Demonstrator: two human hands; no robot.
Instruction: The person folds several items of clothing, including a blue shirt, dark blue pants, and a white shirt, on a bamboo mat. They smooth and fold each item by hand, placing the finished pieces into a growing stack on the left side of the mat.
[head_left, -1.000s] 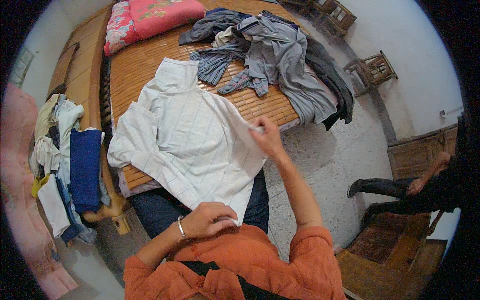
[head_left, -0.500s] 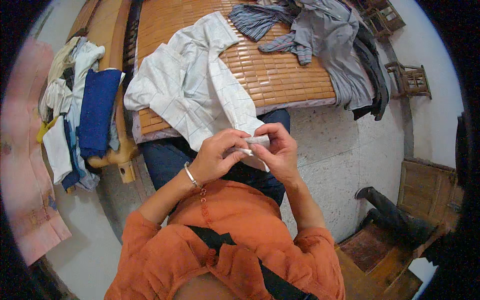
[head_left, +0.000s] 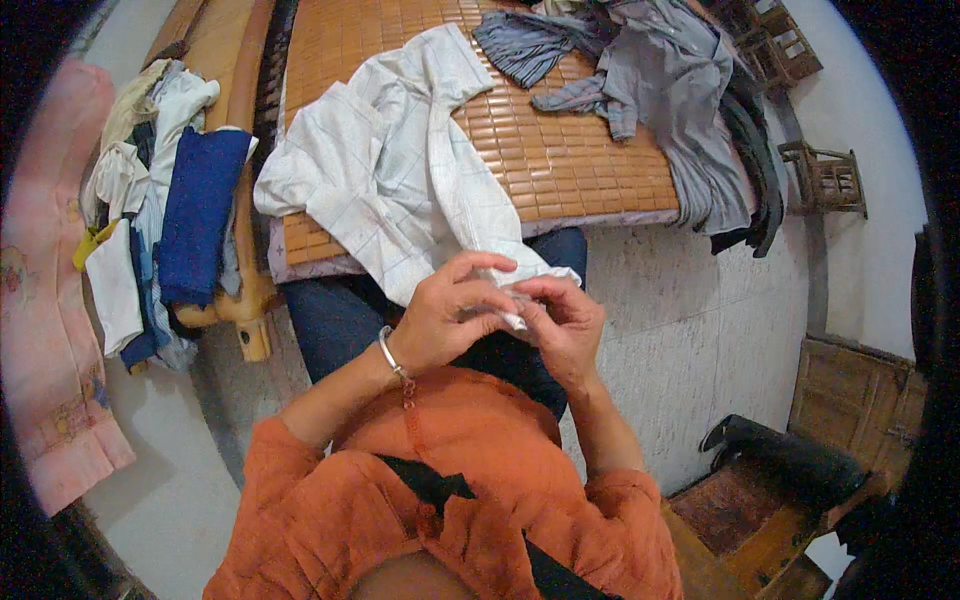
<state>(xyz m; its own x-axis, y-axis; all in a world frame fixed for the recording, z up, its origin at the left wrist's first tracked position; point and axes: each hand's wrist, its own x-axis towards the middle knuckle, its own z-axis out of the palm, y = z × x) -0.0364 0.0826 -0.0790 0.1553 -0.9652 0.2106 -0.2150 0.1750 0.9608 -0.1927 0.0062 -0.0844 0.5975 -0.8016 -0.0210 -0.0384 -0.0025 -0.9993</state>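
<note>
A white shirt (head_left: 375, 160) with a faint grid of thin lines lies rumpled over the edge of a bamboo mat and onto my lap. One sleeve stretches toward me, its cuff end between my two hands. My left hand (head_left: 455, 310), with a silver bangle at the wrist, pinches the cuff's near edge between thumb and fingers. Close beside it my right hand (head_left: 562, 325) grips the same cuff, thumb and fingertips pressed together on the cloth. The fingertips of both hands nearly meet, and the small part between them is hidden.
The bamboo mat (head_left: 560, 180) covers a bed ahead. Grey clothes (head_left: 680, 100) and a striped garment (head_left: 525, 45) lie on its right. At left, a wooden rail carries a blue folded cloth (head_left: 203, 215) and other garments. A pink curtain (head_left: 60, 280) hangs far left; a wooden chair (head_left: 825, 178) stands right.
My hands have shifted slightly right and down with the cuff. My right fingers have turned the cuff end, and the cloth now bunches behind them. The view has moved a little.
</note>
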